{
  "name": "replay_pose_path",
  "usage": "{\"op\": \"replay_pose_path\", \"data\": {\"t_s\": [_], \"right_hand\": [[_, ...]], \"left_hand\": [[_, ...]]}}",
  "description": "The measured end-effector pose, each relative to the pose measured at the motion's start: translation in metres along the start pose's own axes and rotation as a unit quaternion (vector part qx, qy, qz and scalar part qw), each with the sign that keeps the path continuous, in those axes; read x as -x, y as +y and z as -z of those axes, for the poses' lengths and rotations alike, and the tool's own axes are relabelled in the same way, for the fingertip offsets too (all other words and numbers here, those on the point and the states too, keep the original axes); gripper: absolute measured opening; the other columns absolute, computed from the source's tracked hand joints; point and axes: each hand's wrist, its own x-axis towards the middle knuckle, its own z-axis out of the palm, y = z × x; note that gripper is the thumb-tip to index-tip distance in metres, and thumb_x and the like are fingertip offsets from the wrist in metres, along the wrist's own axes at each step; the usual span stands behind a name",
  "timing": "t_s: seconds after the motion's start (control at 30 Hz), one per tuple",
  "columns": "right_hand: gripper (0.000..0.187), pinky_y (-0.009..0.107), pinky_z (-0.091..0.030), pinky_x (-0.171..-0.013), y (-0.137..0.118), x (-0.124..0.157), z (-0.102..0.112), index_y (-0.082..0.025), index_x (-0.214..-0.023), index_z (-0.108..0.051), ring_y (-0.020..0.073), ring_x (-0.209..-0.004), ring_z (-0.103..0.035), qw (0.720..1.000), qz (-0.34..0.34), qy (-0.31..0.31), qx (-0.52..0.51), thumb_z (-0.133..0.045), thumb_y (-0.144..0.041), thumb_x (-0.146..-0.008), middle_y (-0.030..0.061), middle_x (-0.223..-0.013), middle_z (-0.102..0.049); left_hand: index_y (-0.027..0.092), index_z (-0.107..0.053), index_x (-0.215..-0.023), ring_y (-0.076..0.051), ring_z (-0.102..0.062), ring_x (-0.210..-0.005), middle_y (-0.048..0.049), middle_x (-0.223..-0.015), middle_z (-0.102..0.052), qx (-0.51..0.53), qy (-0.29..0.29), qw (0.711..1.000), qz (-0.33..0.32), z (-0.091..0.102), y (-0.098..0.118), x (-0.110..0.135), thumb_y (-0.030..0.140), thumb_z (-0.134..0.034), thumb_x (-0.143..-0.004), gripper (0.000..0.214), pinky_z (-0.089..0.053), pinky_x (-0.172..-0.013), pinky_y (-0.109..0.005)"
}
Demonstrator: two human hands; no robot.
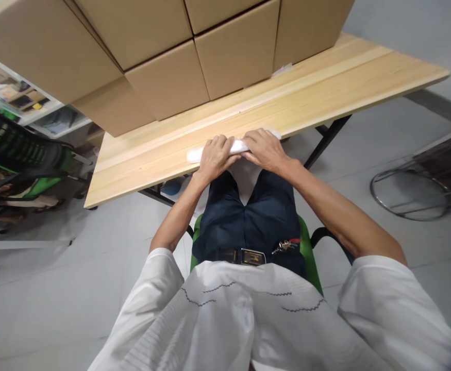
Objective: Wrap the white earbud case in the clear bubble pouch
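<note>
A long white roll (237,147), perhaps of thin sheet or plastic, lies along the near edge of the wooden table (306,87). My left hand (215,156) is closed over its left part, fingers on top and thumb toward me. Over the right part my right hand (264,148) grips it the same way. Between the two hands a short stretch of the roll shows, and its left end sticks out past my left hand. Most of the right end is hidden beneath my right hand.
Large cardboard boxes (167,85) stand stacked along the table's far side. A scrap of clear plastic (282,70) pokes out by them. At left are a black and green chair (20,149) and white shelves (51,111). A round metal stool base (408,196) stands on the right floor.
</note>
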Motion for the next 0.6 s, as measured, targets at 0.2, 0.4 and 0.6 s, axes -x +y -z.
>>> {"op": "replay_pose_path", "data": {"t_s": [0.2, 0.4, 0.6], "right_hand": [[0.033, 0.059, -0.051, -0.11, 0.003, 0.004, -0.005, -0.023, -0.147, -0.084, 0.0444, -0.131, -0.064, 0.999, -0.004, 0.012, 0.031, -0.065, -0.029, -0.121, 0.0226, -0.146, -0.081], [0.027, 0.054, -0.051, -0.104, -0.003, 0.0, 0.008, -0.022, -0.136, -0.086, 0.0424, -0.128, -0.064, 0.999, -0.01, -0.014, 0.036, -0.065, -0.029, -0.12, 0.023, -0.138, -0.081], [0.037, 0.053, -0.052, -0.093, -0.019, -0.004, 0.032, -0.019, -0.135, -0.088, 0.0436, -0.12, -0.067, 0.997, -0.04, -0.065, 0.028, -0.056, -0.024, -0.116, 0.0259, -0.136, -0.082]], "left_hand": [[0.021, -0.069, -0.177, -0.047, -0.076, -0.148, -0.0274, -0.161, -0.079, -0.004, -0.002, 1.0, -0.01, 0.002, -0.003, 0.003, 0.059, -0.064, -0.13, 0.06, -0.061, -0.124, -0.059], [0.022, -0.068, -0.179, -0.046, -0.073, -0.151, -0.0263, -0.167, -0.077, -0.003, -0.023, 1.0, -0.019, 0.008, 0.003, -0.001, 0.035, -0.065, -0.125, 0.056, -0.06, -0.127, -0.062], [0.023, -0.072, -0.174, -0.047, -0.073, -0.152, -0.0255, -0.165, -0.077, 0.016, -0.049, 0.999, 0.01, 0.018, 0.012, 0.0, 0.029, -0.061, -0.122, 0.053, -0.057, -0.13, -0.062]]}}
